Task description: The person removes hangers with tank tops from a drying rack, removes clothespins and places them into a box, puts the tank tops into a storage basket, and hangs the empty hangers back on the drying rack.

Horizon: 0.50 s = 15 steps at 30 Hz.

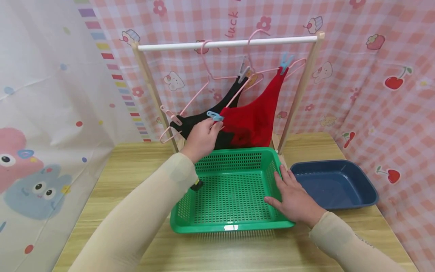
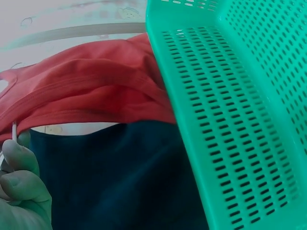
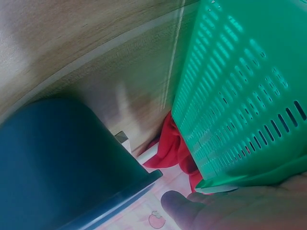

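My left hand (image 1: 202,138) pinches the lower left end of a pink hanger (image 1: 238,90), right under a blue clothespin (image 1: 215,116). Red briefs (image 1: 255,117) hang tilted from that hanger, a second blue clothespin (image 1: 286,63) on their upper right corner. In the left wrist view, a thin rod runs from my fingertips (image 2: 21,158) to the red cloth. Black briefs (image 1: 187,122) hang behind on another pink hanger (image 1: 195,99), partly hidden. My right hand (image 1: 295,196) rests with straight fingers on the right rim of a green basket (image 1: 234,227).
Both hangers hook over a white rod (image 1: 224,44) on a wooden stand (image 1: 299,94). A dark blue basin (image 1: 336,189) stands right of the basket on the wood-patterned table (image 1: 112,185). A pink checked curtain (image 1: 190,19) hangs behind the stand.
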Available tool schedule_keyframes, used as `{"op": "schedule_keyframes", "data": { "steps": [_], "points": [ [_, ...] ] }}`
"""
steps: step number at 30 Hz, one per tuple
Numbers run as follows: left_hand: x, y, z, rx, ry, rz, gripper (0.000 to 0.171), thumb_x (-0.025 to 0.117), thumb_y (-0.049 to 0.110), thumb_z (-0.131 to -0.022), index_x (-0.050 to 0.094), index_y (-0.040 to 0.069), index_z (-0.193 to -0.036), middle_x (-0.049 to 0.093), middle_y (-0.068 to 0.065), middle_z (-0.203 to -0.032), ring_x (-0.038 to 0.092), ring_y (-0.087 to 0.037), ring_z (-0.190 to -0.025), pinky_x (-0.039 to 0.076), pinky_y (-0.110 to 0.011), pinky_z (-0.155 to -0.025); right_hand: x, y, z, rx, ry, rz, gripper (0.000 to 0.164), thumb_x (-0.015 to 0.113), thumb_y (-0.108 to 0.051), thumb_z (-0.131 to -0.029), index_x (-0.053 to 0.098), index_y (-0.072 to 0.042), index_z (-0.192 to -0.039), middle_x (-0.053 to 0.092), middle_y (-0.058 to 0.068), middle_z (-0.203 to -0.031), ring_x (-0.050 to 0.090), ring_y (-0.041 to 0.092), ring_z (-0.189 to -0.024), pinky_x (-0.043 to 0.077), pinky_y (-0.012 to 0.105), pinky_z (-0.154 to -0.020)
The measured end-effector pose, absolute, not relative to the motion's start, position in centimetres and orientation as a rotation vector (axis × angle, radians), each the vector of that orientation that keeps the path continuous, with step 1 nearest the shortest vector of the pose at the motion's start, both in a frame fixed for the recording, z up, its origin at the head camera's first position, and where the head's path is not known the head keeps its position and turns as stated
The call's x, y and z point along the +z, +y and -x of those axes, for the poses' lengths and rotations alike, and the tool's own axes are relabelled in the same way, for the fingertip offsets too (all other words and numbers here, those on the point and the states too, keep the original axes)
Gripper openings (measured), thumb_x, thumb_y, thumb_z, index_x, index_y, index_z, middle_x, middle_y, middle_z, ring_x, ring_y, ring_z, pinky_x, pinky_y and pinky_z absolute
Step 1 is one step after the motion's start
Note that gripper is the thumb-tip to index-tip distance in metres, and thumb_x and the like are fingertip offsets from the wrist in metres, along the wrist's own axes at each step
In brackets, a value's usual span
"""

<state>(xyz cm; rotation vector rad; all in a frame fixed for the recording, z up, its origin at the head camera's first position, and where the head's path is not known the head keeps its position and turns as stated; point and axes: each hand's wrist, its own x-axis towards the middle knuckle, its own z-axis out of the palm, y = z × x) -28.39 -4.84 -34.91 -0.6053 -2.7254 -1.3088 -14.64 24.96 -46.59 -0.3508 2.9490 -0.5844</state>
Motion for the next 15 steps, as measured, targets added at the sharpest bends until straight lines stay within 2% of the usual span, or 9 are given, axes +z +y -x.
{"op": "schedule_keyframes", "data": {
  "steps": [3, 10, 15],
  "points": [
    [-35.1, -5.3, 28.1, -1.309, -2.72, 0.602, 0.036, 0.049, 0.037, -0.112, 0.067, 0.009, -0.124, 0.055, -0.008, -0.083, 0.049, -0.026, -0.075, 0.044, -0.039, -0.075, -46.6, 24.9, 14.6, -0.583, 2.952, 0.355, 0.097, 0.065, -0.054, -0.101, 0.022, 0.006, -0.164, 0.002, 0.026, -0.175, 0.008, 0.057, -0.158, 0.023, 0.07, -0.123],
    [-35.5, -6.3, 27.6, -1.286, -2.714, 0.58, 0.037, 0.048, 0.039, -0.112, 0.062, 0.008, -0.098, 0.048, -0.008, -0.071, 0.045, -0.027, -0.064, 0.042, -0.039, -0.069, -46.6, 25.0, 14.6, -0.601, 2.926, 0.331, 0.098, 0.062, -0.056, -0.102, 0.018, 0.004, -0.165, -0.001, 0.025, -0.176, 0.004, 0.055, -0.159, 0.02, 0.071, -0.123],
    [-35.9, -7.0, 27.1, -1.285, -2.709, 0.561, 0.035, 0.049, 0.038, -0.112, 0.06, 0.01, -0.094, 0.046, -0.006, -0.068, 0.043, -0.025, -0.061, 0.041, -0.039, -0.067, -46.4, 24.9, 14.5, -0.603, 2.918, 0.321, 0.097, 0.063, -0.054, -0.102, 0.018, 0.004, -0.165, -0.002, 0.024, -0.176, 0.003, 0.055, -0.159, 0.02, 0.073, -0.122]
  ]
}}
